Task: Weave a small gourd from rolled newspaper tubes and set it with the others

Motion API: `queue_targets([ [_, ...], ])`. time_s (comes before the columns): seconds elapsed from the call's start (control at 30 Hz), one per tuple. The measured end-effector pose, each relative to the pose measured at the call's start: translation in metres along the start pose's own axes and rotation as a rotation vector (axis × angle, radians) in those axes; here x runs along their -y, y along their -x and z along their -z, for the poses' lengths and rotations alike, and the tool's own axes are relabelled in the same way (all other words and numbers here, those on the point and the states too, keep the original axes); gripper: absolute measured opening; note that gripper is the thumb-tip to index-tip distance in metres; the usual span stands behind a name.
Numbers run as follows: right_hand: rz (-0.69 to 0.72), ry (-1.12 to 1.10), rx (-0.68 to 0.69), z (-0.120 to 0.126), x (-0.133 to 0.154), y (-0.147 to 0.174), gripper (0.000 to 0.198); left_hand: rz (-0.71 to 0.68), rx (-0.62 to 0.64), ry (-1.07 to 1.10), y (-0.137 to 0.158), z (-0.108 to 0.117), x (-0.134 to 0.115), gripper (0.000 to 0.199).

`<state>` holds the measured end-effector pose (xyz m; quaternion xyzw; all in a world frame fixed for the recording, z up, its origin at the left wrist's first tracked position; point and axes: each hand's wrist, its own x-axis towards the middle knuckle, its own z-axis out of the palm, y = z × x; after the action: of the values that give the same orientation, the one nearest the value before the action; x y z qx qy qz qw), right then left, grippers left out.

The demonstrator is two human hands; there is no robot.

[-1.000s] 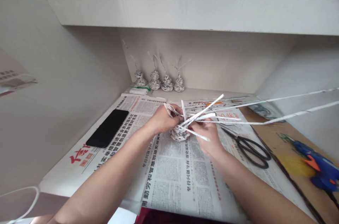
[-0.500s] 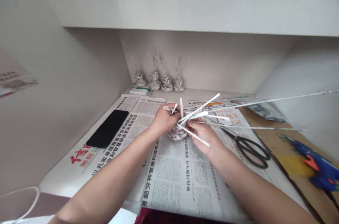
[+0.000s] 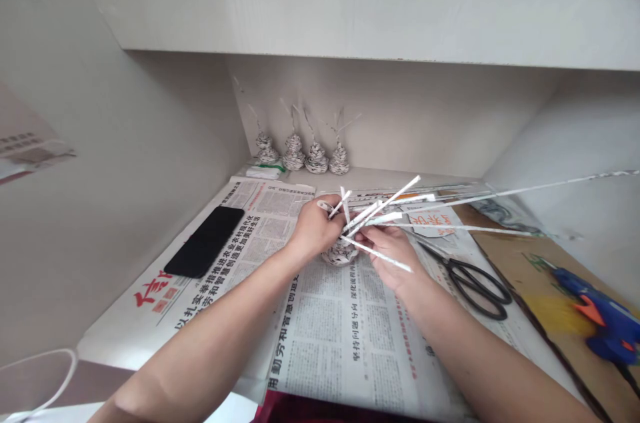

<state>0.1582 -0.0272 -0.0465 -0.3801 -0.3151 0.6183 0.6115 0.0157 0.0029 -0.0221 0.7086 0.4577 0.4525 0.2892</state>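
Between my hands sits a small round woven paper gourd (image 3: 340,254), partly covered by my fingers, with several white rolled-paper strips (image 3: 385,207) sticking out of its top in different directions. My left hand (image 3: 320,226) is closed round its left side and upper rim, the thumb pressed against the strip bases. My right hand (image 3: 393,253) pinches a long paper strip (image 3: 480,228) at the right side of the weave; that strip stretches away to the right. Another long strip (image 3: 540,186) runs up toward the right wall. The exact grip of the right fingertips is partly hidden.
Several finished woven gourds (image 3: 317,158) stand along the back wall. A black phone (image 3: 205,242) lies on the newspaper (image 3: 335,336) at left. Black scissors (image 3: 475,283) rest right of my hands, and a blue glue gun (image 3: 597,313) lies on cardboard (image 3: 560,350) farther right.
Both hands and the woven piece have shifted slightly to the right. The short strips have turned a little, and the long strip by my right hand has changed its angle.
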Motion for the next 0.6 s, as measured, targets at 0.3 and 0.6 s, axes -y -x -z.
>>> queue_targets([
  [0.3, 0.122, 0.091, 0.005, -0.0022, -0.0025, 0.0069, 0.027, 0.229, -0.003, 0.405, -0.0022, -0.0026, -0.0018, 0.016],
  [0.6, 0.176, 0.105, -0.031, -0.0064, -0.0025, 0.0094, 0.027, 0.249, 0.089, 0.45, -0.0042, 0.0018, -0.0007, 0.008],
])
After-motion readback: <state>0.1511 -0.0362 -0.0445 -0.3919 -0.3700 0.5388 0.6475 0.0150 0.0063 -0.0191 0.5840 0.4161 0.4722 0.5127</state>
